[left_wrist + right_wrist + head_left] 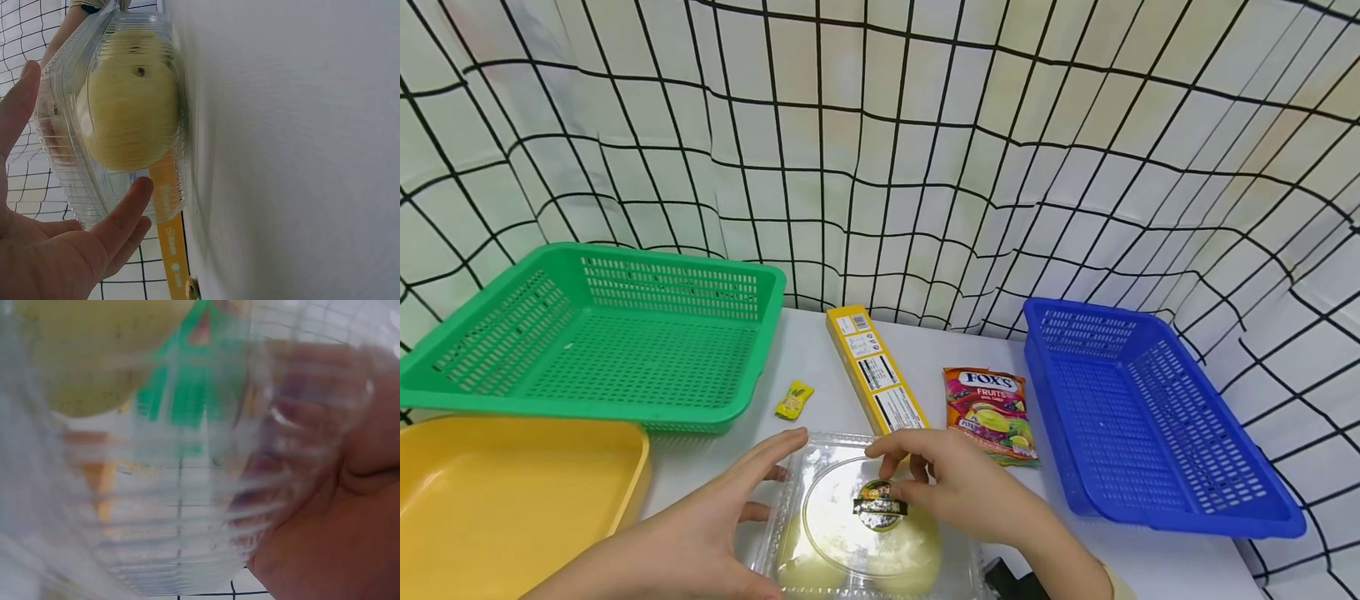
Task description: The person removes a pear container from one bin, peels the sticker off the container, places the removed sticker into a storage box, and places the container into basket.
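A clear plastic clamshell box point(842, 517) with a round label point(880, 505) on its lid sits at the table's front. Pale yellow round fruit point(128, 103) with dark specks shows through its wall. My left hand point(707, 525) is spread along the box's left side, thumb low and fingers apart. In the left wrist view, its fingertips point(142, 187) are right at the box wall. My right hand point(955, 483) rests over the lid, fingers bent and thumb at the label. Through the clear plastic, the right wrist view shows that hand point(325, 506) only blurred.
Behind the box lie a yellow carton point(876, 371), a small yellow wrapped candy point(794, 400) and a FOX'S candy bag point(988, 412). A green basket point(760, 333) and a yellow tray point(640, 475) stand left, a blue basket point(1045, 400) right. Black wire mesh point(865, 108) backs the table.
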Demonstrator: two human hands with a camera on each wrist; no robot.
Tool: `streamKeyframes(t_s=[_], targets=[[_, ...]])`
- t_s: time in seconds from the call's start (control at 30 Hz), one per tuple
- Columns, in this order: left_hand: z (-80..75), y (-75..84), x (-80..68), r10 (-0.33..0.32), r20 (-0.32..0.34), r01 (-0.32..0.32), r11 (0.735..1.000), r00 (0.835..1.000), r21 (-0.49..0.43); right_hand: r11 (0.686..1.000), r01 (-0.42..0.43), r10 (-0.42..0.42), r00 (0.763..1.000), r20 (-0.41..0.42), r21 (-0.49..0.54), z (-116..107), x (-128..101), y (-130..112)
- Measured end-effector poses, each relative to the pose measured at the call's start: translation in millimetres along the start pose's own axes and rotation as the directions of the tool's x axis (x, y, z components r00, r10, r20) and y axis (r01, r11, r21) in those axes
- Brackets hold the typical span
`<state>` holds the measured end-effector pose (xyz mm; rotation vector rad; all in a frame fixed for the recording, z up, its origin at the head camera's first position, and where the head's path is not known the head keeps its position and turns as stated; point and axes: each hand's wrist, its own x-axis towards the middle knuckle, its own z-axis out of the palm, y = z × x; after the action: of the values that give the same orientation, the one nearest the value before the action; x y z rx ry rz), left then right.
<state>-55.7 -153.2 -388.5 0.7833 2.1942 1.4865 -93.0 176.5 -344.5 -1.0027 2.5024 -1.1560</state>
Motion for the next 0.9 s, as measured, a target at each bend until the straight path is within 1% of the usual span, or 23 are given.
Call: streamKeyframes(t_s=[0.07, 0.2, 0.37, 0.67, 0.9], targets=[[-0.2, -1.0, -0.2, 0.014, -0.009, -0.014, 1.0, 1.0, 0.016, 1.0, -0.005, 0.005, 1.0, 0.001, -0.003, 0.8, 0.5, 0.4], [-0.4, -3.0, -0.2, 0.038, -0.011, -0.038, 0.999, 0.999, 0.02, 0.999, -0.031, 0.031, 1.0, 0.003, 0.006, 2.1, 0.9, 0.6], [0.6, -5.8, 1.4, 0.089, -0.022, -0.088, 0.996, 0.996, 0.032, 0.999, -0.052, 0.052, 0.999, -0.009, 0.01, 2.8, 1.4, 0.8], [0.1, -7.2, 1.8, 0.131, -0.027, -0.129, 0.989, 0.991, 0.066, 0.999, -0.035, 0.034, 0.999, -0.01, -0.025, 2.4, 1.6, 1.5], [-0.6, -8.5, 2.2, 0.159, -0.016, -0.158, 0.985, 0.987, 0.065, 1.0, -0.01, 0.01, 1.0, 0.002, 0.024, 1.5, 0.6, 2.1]])
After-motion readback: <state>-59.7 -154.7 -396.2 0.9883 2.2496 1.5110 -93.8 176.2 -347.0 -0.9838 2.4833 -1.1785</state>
